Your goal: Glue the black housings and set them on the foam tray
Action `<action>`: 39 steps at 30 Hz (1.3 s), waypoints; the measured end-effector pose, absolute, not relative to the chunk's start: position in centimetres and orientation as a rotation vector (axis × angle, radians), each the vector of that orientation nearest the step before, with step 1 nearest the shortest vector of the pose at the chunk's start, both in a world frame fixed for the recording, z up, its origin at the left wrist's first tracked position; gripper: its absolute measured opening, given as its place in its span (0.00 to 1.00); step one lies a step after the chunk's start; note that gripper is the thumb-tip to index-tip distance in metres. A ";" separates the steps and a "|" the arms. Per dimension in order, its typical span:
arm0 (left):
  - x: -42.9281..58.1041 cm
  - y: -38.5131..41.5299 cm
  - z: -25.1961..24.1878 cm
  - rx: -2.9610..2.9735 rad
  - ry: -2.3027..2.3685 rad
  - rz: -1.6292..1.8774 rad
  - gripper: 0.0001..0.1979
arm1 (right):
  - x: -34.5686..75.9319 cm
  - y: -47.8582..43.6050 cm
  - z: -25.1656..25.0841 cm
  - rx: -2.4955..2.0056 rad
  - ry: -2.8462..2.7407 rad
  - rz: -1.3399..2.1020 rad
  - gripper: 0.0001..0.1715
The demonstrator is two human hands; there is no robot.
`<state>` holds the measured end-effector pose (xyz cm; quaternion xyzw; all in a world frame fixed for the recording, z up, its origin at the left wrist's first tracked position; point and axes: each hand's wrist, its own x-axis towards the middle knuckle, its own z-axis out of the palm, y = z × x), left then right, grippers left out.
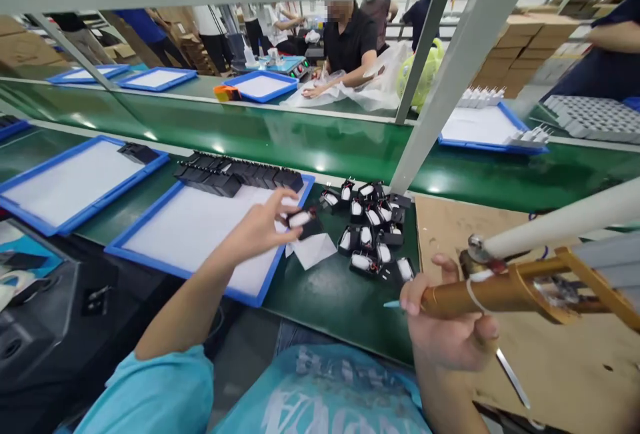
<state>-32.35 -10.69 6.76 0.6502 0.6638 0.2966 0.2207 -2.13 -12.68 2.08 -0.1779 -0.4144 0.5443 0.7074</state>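
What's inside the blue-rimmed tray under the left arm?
Black units lined up along the far side of the tray, over a white surface. The left hand and forearm hide part of it; anything beneath them can't be seen.

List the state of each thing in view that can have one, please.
Left hand: pinching black casing.
Black casing: open, white part showing.
Right hand: closed around brown tool.
Brown tool: in hand.
Loose black casings: grouped on green bench, mostly open.
Nearest blue-rimmed tray: partly filled, black blocks along far edge.
White paper: lying on bench.
Metal strip: lying on cardboard.
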 end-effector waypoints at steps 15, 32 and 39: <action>-24.4 -18.7 -2.7 1.787 1.398 0.677 0.45 | -3.5 -13.3 3.1 -0.358 -0.942 1.204 0.20; -21.4 -21.3 -4.3 1.593 1.824 0.914 0.15 | -8.3 -12.6 3.9 -0.238 -0.970 1.292 0.21; -20.9 -21.7 -2.4 1.684 1.903 0.884 0.16 | -8.4 -12.9 4.1 -0.178 -0.952 1.303 0.17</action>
